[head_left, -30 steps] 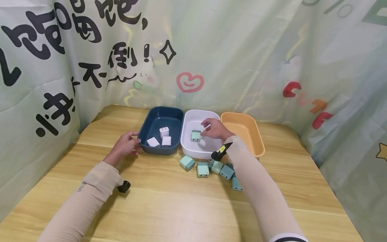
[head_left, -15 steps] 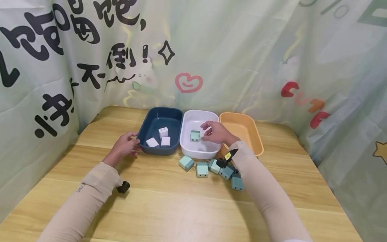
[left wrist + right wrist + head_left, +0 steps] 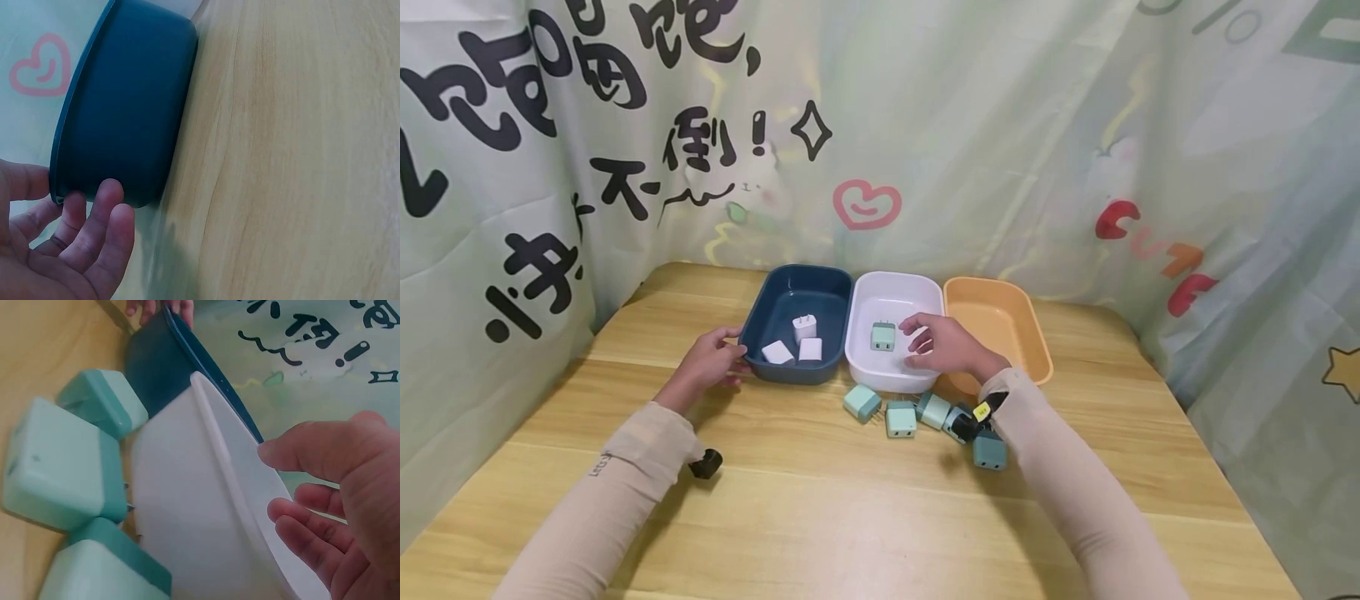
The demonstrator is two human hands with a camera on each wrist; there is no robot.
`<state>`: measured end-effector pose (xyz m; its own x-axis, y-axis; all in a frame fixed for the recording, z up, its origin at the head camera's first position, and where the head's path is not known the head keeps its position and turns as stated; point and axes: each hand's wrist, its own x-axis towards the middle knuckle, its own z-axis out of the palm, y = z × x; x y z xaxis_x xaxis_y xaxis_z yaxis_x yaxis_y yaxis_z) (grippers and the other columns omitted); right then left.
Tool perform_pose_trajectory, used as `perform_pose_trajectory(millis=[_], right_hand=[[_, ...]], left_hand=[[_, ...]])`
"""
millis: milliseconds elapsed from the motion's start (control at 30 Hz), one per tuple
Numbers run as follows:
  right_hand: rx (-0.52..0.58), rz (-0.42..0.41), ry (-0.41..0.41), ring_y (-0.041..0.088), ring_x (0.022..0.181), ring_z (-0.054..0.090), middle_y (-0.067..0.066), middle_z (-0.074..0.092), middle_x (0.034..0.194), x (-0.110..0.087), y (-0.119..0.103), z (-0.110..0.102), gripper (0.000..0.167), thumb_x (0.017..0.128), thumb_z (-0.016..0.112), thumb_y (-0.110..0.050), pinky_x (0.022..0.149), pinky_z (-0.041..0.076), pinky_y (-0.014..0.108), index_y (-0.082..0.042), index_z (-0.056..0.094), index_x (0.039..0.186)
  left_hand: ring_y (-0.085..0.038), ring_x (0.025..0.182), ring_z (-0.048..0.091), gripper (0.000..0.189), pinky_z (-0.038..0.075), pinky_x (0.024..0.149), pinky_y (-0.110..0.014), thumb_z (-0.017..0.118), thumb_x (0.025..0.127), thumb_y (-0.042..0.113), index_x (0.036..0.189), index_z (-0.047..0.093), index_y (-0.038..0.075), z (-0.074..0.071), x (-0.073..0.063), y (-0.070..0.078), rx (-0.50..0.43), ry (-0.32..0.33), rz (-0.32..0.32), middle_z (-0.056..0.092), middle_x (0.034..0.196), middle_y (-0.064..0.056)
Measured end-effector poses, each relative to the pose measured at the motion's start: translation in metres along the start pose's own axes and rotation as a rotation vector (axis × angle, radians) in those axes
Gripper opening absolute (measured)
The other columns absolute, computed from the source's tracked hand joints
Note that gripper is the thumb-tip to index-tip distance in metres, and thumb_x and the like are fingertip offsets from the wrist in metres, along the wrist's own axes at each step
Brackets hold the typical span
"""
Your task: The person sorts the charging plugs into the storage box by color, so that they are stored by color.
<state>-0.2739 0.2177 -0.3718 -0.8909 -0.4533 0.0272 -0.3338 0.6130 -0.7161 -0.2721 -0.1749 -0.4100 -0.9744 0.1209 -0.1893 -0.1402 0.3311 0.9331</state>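
1. Green charger [image 3: 883, 337]: lies near the middle of the white tray [image 3: 897, 287], prongs directed at the far rim.
2. Right hand [image 3: 953, 343]: over the right part of the white tray, beside the green charger and clear of it. Fingers loosely bent, thumb and fingertips apart. Contact with the tray cannot be determined.
3. Five teal-and-mint chargers [image 3: 901, 420]: lie on the table before the white tray's near edge, trailing off toward the table's near right corner.
4. Left hand [image 3: 706, 367]: grips the blue tray [image 3: 805, 287] at its near left corner, thumb at the rim, fingertips against the outer wall.
5. Three white chargers [image 3: 810, 349]: in the near half of the blue tray; the farthest has its prongs up.
6. Orange tray [image 3: 996, 321]: just right of the white tray, partly hidden by the right hand.
7. Table [image 3: 820, 517]: wood-grained; all three trays stand in a row toward its far edge.
8. Printed curtain [image 3: 970, 125]: hangs behind the far edge and along both sides.
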Motion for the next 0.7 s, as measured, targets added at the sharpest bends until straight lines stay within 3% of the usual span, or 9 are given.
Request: perform_pose_trajectory(millis=[333, 533, 700], right_hand=[[-0.007, -0.052, -0.015, 0.023, 0.094, 0.064, 0.020, 0.062, 0.113, -0.023, -0.005, 0.007, 0.054, 0.077, 0.082, -0.011, 0.085, 0.053, 0.036, 0.002, 0.057, 0.123], [0.004, -0.094, -0.020, 0.023, 0.092, 0.064, 0.021, 0.061, 0.112, -0.037, -0.011, 0.009, 0.048, 0.077, 0.081, -0.007, 0.081, 0.055, 0.033, 0.000, 0.059, 0.119], [-0.017, -0.130, -0.038, 0.020, 0.089, 0.065, 0.014, 0.064, 0.105, -0.047, -0.015, 0.011, 0.046, 0.076, 0.082, -0.007, 0.080, 0.055, 0.035, -0.001, 0.060, 0.116]], left_hand=[[-0.023, 0.085, 0.067, 0.049, 0.056, 0.066, -0.035, 0.043, 0.102, 0.009, 0.148, 0.030, -0.002, -0.001, -0.002, 0.000, 0.017, -0.001, 0.001, 0.053, 0.121, -0.028], [-0.021, 0.082, 0.066, 0.050, 0.056, 0.065, -0.034, 0.043, 0.102, 0.008, 0.148, 0.030, -0.002, -0.001, -0.001, 0.000, 0.011, -0.001, 0.007, 0.054, 0.118, -0.027], [-0.023, 0.082, 0.066, 0.049, 0.056, 0.065, -0.035, 0.043, 0.102, 0.010, 0.149, 0.031, 0.000, 0.000, 0.000, 0.001, 0.006, 0.008, -0.008, 0.053, 0.118, -0.026]])
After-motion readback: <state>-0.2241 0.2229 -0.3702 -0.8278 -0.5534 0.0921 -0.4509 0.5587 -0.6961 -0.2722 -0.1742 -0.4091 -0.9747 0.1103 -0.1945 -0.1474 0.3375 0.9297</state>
